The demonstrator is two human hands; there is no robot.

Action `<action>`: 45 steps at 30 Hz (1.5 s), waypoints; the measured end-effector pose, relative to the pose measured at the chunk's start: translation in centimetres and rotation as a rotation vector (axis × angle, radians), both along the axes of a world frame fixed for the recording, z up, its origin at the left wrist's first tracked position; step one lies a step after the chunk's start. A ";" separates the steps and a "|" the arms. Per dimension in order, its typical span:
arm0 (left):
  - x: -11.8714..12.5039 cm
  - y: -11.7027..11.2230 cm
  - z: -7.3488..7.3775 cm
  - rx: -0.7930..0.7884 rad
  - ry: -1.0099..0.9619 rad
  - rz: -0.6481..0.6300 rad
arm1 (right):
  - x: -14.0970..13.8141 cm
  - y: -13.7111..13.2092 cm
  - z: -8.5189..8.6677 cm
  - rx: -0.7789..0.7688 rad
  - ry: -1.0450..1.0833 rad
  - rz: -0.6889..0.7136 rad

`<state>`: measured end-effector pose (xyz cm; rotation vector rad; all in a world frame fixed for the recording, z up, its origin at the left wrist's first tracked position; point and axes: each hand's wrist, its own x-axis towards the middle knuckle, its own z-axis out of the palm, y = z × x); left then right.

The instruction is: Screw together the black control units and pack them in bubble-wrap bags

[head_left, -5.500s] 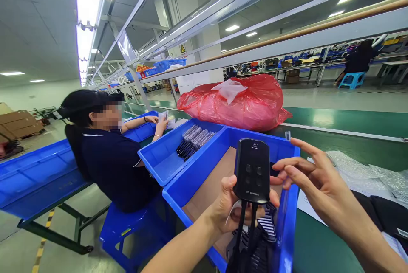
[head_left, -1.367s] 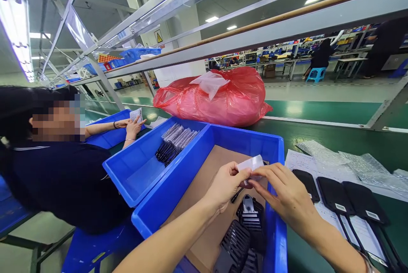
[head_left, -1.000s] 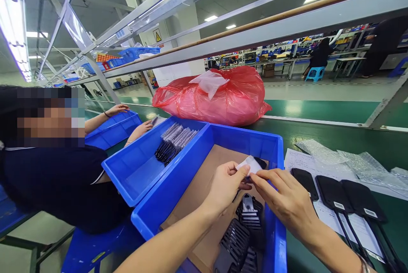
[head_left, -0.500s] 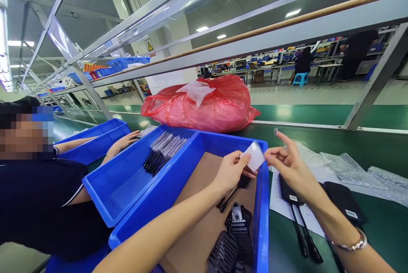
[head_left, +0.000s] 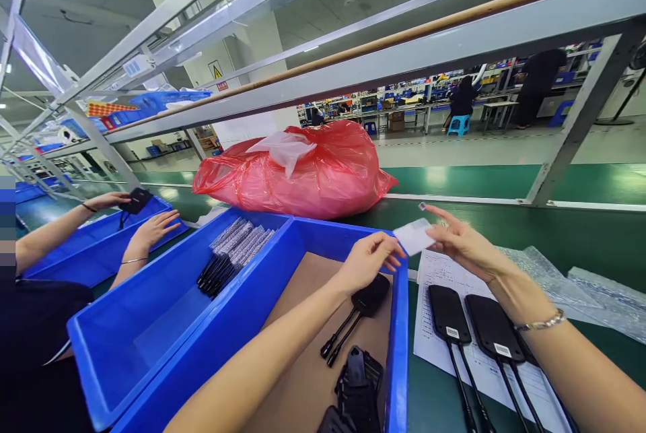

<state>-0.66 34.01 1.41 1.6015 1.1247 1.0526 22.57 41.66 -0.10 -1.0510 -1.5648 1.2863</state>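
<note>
A small white label sheet [head_left: 414, 237] is pinched at its right edge by the thumb and fingers of my right hand [head_left: 467, 244]. On that hand's raised index fingertip sits a tiny label [head_left: 422, 206]. My left hand [head_left: 371, 261] is at the sheet's left edge, fingers loosely bent and apart; whether they touch it is hard to see. Beneath my left hand, a black flat device [head_left: 371, 295] with two cable-like stems lies in the blue bin [head_left: 398, 352]. Two similar black devices, one [head_left: 449, 312] beside another [head_left: 492, 325], bear white labels and rest on a printed paper [head_left: 424, 332].
Black clip-like parts [head_left: 359, 382] lie in the near bin. The neighbouring blue bin [head_left: 156, 339] holds several bubble-wrapped pieces [head_left: 242, 244]. A red plastic bag [head_left: 303, 177] lies behind the bins. Bubble wrap bags [head_left: 540, 285] are at right. At left, a co-worker's hand [head_left: 151, 231] reaches over another bin.
The sheet has passed from my left hand's grip into my right hand's. The view has turned right, uncovering the devices on the paper. The co-worker now holds a black device.
</note>
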 end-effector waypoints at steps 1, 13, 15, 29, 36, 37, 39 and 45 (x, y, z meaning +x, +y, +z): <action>-0.6 0.3 -0.9 0.003 0.077 0.080 | 0.2 1.4 -0.8 0.004 -0.023 -0.106; -1.5 -2.1 -9.7 -0.194 0.842 0.244 | -5.2 5.0 -10.3 0.194 -0.658 -0.398; -2.4 -1.8 -8.8 -0.226 0.817 0.263 | -4.8 3.2 -10.2 0.240 -0.738 -0.336; -7.7 -12.5 3.4 -0.125 -0.062 0.363 | -0.3 -9.5 -11.6 0.360 -1.242 -0.328; -3.9 -19.3 6.0 -0.344 -0.933 0.261 | -0.4 -13.0 -4.3 0.560 -0.766 -0.183; -3.3 -19.9 5.8 -0.353 -0.974 0.250 | -0.9 -14.4 -2.5 0.579 -0.664 -0.129; -2.0 -20.8 5.2 -0.356 -1.020 0.231 | -2.0 -17.9 0.9 0.528 -0.345 -0.063; 0.2 -23.0 4.2 -0.381 -1.041 0.198 | -5.6 -26.2 5.7 0.380 -0.029 0.165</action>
